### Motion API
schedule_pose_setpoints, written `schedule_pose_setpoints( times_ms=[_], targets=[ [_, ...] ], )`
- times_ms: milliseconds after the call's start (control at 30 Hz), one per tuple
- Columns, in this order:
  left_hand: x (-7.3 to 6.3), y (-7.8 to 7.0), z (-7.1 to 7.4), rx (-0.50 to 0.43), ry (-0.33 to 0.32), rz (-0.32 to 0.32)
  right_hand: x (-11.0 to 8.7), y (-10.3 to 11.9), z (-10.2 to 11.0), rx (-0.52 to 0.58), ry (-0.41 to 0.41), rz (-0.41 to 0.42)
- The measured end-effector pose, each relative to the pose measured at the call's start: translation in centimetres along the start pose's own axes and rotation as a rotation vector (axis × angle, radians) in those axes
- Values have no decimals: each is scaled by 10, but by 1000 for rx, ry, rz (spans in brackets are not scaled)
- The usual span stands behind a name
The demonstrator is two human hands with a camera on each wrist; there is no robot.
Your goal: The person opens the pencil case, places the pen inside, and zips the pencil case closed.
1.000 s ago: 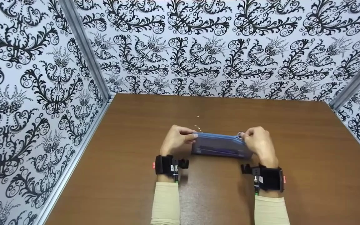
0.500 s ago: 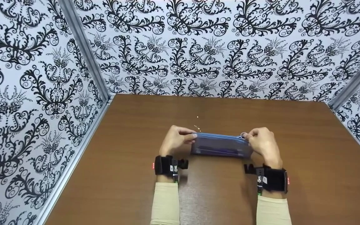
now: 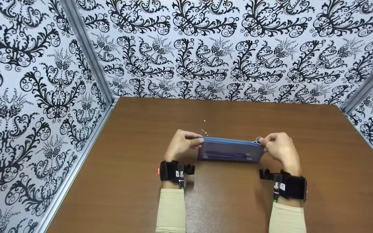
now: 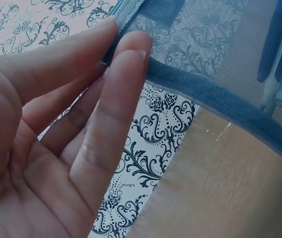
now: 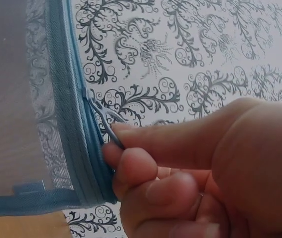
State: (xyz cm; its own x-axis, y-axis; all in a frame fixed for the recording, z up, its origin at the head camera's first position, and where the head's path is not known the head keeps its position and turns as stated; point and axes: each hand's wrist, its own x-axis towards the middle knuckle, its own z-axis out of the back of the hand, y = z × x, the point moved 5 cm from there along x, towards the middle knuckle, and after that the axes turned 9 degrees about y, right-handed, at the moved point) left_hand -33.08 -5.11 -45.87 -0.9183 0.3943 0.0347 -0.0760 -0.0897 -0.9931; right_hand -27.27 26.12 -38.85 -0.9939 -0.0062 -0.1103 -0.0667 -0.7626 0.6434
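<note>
A blue see-through mesh pencil case (image 3: 228,151) is held up on its edge over the table, its zipper (image 3: 225,140) along the top. At the top left corner, my left hand (image 3: 182,144) pinches the case between thumb and fingers. My right hand (image 3: 280,147) pinches the ring-shaped zipper pull (image 3: 258,139) near the right end. Close up in the right wrist view, the slider (image 5: 86,94) sits a little short of the zipper's end, and the two zipper tapes run side by side. Pens (image 4: 275,44) show through the mesh in the left wrist view.
The brown wooden table (image 3: 134,181) extends all round the case. Small bright glints (image 3: 205,132) show on it just behind the case. Patterned black-and-white walls (image 3: 206,48) with metal posts (image 3: 89,48) stand behind and at the sides.
My right hand has moved to the right, drawing the zipper pull along the top edge toward the right end. The left hand has stayed at its corner.
</note>
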Motion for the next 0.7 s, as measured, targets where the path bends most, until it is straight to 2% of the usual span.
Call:
schedule_pose_setpoints(
  times_ms=[367, 600, 700],
  targets=[
    [0, 1, 2, -4, -7, 3, -5, -24, 12, 172, 70, -37],
    [0, -2, -1, 10, -15, -3, -4, -29, 11, 185, 82, -28],
    [2, -3, -1, 33, -51, -5, 0, -31, 8, 176, 62, -39]
  ],
)
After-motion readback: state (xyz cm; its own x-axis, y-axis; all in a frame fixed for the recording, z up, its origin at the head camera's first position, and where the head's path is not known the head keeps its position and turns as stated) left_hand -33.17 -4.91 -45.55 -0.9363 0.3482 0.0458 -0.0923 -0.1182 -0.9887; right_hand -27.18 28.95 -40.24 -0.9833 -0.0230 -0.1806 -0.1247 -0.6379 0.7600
